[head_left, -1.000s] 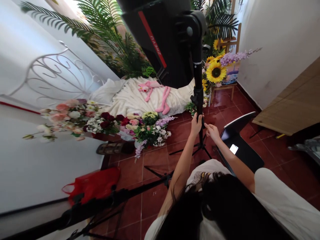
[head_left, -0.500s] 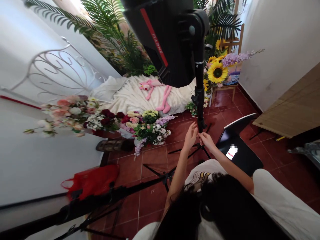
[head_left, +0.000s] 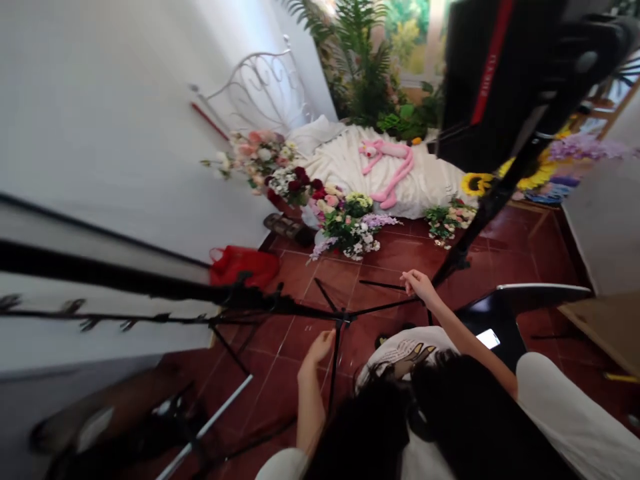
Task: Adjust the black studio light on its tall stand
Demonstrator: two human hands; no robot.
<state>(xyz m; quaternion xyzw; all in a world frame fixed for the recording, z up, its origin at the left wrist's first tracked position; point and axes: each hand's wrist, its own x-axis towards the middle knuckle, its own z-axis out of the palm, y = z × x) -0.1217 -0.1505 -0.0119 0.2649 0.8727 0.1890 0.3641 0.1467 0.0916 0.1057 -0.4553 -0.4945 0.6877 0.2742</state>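
1. Dark red floor tiles [head_left: 295, 333] are spread beneath the hands, and a near tripod stand [head_left: 341, 319] is planted on them, its legs splayed presumably for steadiness.
2. By this stand's hub the left hand [head_left: 317, 350] is held low; contact cannot be told, nor whether thumb and fingers are closed together.
3. Just beside the pole of the light stand [head_left: 489, 207] the right hand [head_left: 419, 283] is raised, fingers bent; nothing is seen between them, and whether the fingertips meet cannot be told.
4. A phone [head_left: 489, 339] is laid on the black chair [head_left: 507, 313], probably to be kept within reach.
5. Above, the red-striped lamp head [head_left: 480, 67] is carried by the light stand, seemingly to light the display.
6. Beyond, a pink plush panther [head_left: 390, 152] is laid on a cream blanket [head_left: 335, 160], fronted by artificial-looking flowers [head_left: 345, 223], apparently as decoration.
7. Behind, a scrolled metal headboard [head_left: 270, 87] is backed by white wall [head_left: 100, 100] and palm fronds [head_left: 360, 53].
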